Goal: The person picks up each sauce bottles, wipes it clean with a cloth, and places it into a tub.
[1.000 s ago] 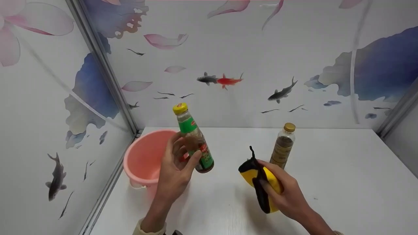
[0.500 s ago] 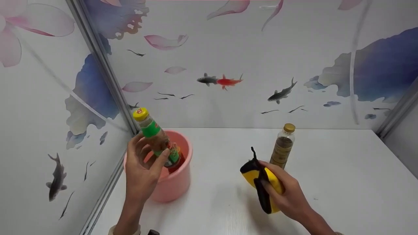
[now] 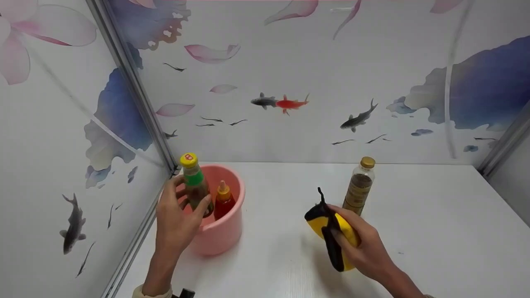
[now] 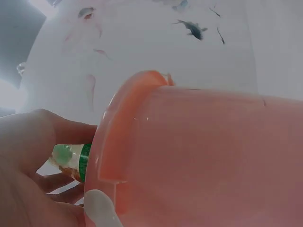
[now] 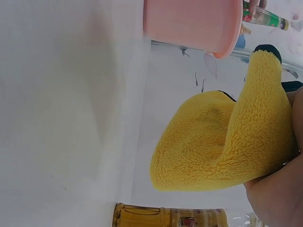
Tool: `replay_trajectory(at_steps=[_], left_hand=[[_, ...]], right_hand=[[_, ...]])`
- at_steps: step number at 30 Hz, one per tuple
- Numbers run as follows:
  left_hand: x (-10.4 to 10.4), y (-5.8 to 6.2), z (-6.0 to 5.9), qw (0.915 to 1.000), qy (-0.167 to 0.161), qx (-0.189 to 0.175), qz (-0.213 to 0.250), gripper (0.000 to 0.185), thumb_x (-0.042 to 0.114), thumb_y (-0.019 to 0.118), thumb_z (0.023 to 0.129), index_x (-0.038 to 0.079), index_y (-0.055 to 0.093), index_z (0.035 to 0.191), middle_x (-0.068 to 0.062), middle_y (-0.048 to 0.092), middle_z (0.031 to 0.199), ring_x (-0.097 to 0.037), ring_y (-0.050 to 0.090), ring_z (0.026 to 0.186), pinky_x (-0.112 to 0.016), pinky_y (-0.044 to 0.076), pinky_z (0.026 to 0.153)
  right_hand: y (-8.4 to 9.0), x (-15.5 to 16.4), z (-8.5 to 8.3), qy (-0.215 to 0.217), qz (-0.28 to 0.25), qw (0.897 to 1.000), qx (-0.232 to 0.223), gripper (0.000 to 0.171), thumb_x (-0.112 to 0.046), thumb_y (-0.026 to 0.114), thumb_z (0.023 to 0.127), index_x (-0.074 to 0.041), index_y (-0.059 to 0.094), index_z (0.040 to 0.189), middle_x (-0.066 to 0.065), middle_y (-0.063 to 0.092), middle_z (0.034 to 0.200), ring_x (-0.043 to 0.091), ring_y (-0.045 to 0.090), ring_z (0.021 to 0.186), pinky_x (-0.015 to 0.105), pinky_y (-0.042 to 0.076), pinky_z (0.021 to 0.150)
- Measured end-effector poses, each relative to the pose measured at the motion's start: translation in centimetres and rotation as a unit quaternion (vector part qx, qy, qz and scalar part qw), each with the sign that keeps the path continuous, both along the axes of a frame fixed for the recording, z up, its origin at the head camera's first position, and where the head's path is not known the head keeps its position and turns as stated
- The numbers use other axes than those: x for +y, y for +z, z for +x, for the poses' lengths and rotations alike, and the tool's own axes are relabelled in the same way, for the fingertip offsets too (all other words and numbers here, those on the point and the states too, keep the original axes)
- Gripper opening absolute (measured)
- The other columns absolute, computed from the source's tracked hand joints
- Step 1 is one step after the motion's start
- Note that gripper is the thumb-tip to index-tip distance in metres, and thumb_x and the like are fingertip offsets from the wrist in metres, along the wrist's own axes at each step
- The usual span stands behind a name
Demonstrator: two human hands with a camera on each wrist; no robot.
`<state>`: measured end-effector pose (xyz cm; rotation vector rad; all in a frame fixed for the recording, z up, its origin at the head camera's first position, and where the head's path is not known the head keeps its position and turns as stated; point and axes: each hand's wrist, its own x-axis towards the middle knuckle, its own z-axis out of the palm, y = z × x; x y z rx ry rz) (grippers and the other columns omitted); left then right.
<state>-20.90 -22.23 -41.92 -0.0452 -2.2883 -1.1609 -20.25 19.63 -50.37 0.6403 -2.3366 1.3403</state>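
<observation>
green-banded bottle [image 3: 196, 186] lowered, at pink bucket [image 3: 219, 238] mouth; left fingers [image 3: 175, 181] grip it, right fingers [image 3: 348, 216] yellow cloth [image 5: 255, 123]

A black block [image 3: 187, 293] sits beside the cream left cuff [image 3: 151, 291].

Nothing legible. Red-and-white mark [image 3: 189, 157] atop yellow cap [image 3: 189, 162] of green-banded bottle [image 3: 197, 192]: too small to read. Gold-capped bottle [image 3: 358, 190]: print on its side likewise unreadable.
</observation>
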Motion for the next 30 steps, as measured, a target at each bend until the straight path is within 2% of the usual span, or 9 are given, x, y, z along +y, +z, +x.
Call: replay_trajectory(at_steps=[11,19,26,30], left_hand=[[-0.05,0.05,-0.34,0.9960,-0.015,-0.075,-0.048,0.086,0.009,0.087,0.091,0.012,0.039,0.162,-0.017,0.057,0.151,-0.038,0.066,0.130,-0.054,0.063,0.100],[0.21,0.21,-0.44,0.9912,-0.017,-0.121,-0.050,0.080,0.013,0.085,0.094,0.012,0.039,0.159,-0.015,0.056,0.154,-0.038,0.068,0.130,-0.052,0.063,0.101],[0.59,-0.10,-0.33,0.9877,-0.008,-0.133,-0.081,0.080,0.015,0.085,0.095,0.008,0.039,0.160,-0.018,0.058,0.154,-0.041,0.066,0.133,-0.054,0.061,0.103],[0.59,-0.01,-0.39,0.9851,-0.005,-0.143,-0.095,0.084,0.013,0.084,0.094,0.007,0.036,0.164,-0.019,0.055,0.159,-0.043,0.058,0.144,-0.057,0.056,0.109]], right_hand=[[-0.07,0.04,-0.05,-0.002,0.006,1.000,-0.007,0.070,0.002,0.077,0.097,-0.034,0.058,0.154,-0.012,0.067,0.146,0.011,0.070,0.113,0.025,0.062,0.095],[-0.07,-0.01,0.01,-0.001,0.004,1.000,-0.007,0.069,0.001,0.078,0.097,-0.034,0.058,0.154,-0.012,0.067,0.146,0.011,0.070,0.112,0.025,0.062,0.094],[-0.24,0.01,0.04,0.000,0.005,1.000,-0.015,0.069,0.000,0.078,0.097,-0.035,0.058,0.154,-0.013,0.066,0.147,0.011,0.070,0.114,0.025,0.061,0.096],[-0.35,-0.03,0.03,0.003,0.005,1.000,-0.015,0.069,0.000,0.078,0.097,-0.034,0.058,0.154,-0.012,0.067,0.147,0.011,0.070,0.114,0.025,0.062,0.095]])
